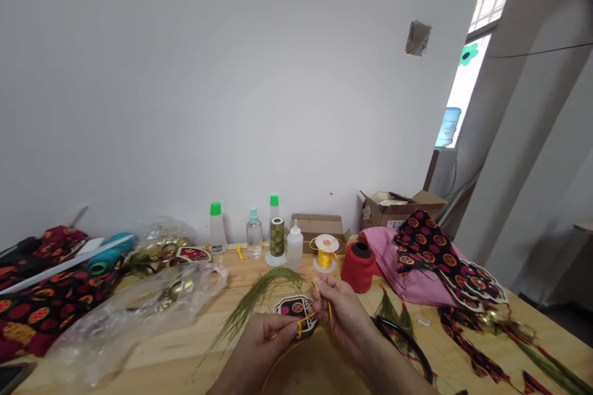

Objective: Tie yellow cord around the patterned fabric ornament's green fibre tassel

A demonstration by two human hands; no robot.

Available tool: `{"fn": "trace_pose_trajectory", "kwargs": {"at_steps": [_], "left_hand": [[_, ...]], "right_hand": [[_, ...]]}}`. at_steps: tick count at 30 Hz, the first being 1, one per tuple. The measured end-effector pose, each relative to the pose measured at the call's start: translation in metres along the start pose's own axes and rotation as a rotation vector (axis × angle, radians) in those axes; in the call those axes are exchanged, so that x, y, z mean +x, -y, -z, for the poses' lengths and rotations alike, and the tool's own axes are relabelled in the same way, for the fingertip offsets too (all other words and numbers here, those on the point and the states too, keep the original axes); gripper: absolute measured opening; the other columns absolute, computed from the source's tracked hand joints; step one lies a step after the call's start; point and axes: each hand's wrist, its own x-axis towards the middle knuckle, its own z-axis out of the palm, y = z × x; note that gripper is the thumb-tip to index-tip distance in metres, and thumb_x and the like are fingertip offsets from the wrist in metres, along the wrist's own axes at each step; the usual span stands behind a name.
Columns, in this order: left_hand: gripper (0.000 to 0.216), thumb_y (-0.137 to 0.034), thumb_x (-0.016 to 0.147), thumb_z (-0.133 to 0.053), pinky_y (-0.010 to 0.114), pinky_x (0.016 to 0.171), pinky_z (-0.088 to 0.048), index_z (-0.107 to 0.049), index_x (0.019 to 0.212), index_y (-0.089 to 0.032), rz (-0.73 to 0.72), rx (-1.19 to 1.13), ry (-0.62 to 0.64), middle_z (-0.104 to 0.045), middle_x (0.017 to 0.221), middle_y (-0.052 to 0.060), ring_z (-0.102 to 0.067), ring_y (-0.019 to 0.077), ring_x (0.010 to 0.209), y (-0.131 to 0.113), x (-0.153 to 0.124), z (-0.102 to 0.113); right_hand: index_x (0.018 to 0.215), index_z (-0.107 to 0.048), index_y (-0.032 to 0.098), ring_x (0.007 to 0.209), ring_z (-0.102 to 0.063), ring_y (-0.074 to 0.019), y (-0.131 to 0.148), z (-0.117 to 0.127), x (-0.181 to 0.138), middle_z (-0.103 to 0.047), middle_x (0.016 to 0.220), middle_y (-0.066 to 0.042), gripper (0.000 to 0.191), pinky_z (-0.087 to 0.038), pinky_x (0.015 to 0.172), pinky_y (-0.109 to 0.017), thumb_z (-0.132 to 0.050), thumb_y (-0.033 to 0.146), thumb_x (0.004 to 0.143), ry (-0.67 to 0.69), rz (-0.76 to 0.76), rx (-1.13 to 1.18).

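Note:
My left hand (273, 336) pinches a yellow cord (306, 319) near a small knot or loop in it. Opposite, my right hand (340, 308) has thumb and fingers closed on the same cord, which loops up over the fingertips and hangs down by the palm. Just behind both hands lies a dark patterned ornament (291, 307) with a pale openwork border, partly covered by them. A bundle of loose green threads (259, 299) spreads over the table to the left of the ornament.
Along the wall stand a glue bottle (294, 248), an olive thread spool (277, 239), a yellow cord spool (325, 254) and a red thread cone (358, 266). Plastic bags (152, 302) lie left. Patterned cloth (424, 247), a cardboard box (393, 208) and a black ring-shaped band (407, 342) are right.

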Motion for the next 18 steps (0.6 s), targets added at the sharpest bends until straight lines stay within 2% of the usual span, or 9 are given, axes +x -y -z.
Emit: {"fn": "trace_pose_trajectory", "kwargs": {"at_steps": [6, 10, 14, 18], "left_hand": [[0.025, -0.034, 0.068, -0.058, 0.024, 0.063, -0.04, -0.07, 0.08, -0.016, 0.031, -0.085, -0.083, -0.071, 0.07, 0.004, -0.056, 0.0161, 0.066, 0.0012, 0.0008, 0.0026], [0.024, -0.033, 0.064, -0.06, 0.021, 0.053, -0.036, -0.071, 0.066, -0.013, 0.078, -0.095, -0.114, -0.066, 0.054, 0.001, -0.05, 0.0119, 0.052, -0.0046, 0.0004, 0.0005], [0.026, -0.033, 0.063, -0.059, 0.019, 0.045, -0.028, -0.068, 0.053, -0.011, 0.072, 0.0, -0.181, -0.056, 0.043, -0.002, -0.039, 0.0086, 0.044, -0.0043, 0.0007, -0.0012], [0.026, -0.033, 0.062, -0.058, 0.02, 0.045, -0.028, -0.067, 0.05, -0.012, 0.054, 0.1, -0.232, -0.055, 0.043, -0.002, -0.041, 0.0101, 0.045, -0.0026, -0.0016, 0.0008]], "right_hand": [[0.059, -0.05, 0.012, 0.038, -0.044, -0.0025, 0.0012, 0.0018, 0.0024, -0.05, 0.048, 0.005, 0.022, -0.034, 0.04, -0.013, -0.065, 0.027, 0.063, 0.002, 0.005, -0.012], [0.057, -0.049, 0.012, 0.037, -0.042, -0.0025, -0.0026, 0.0004, 0.0005, -0.049, 0.045, 0.005, 0.022, -0.035, 0.041, -0.014, -0.063, 0.027, 0.066, 0.059, -0.013, -0.021], [0.06, -0.05, 0.012, 0.033, -0.037, -0.0009, -0.0037, -0.0005, -0.0014, -0.047, 0.046, 0.007, 0.02, -0.036, 0.042, -0.015, -0.065, 0.024, 0.064, 0.073, -0.04, 0.001], [0.059, -0.05, 0.012, 0.035, -0.041, -0.0016, -0.0036, 0.0019, -0.0006, -0.049, 0.046, 0.006, 0.021, -0.038, 0.044, -0.015, -0.063, 0.026, 0.066, 0.068, -0.029, -0.025]]}}
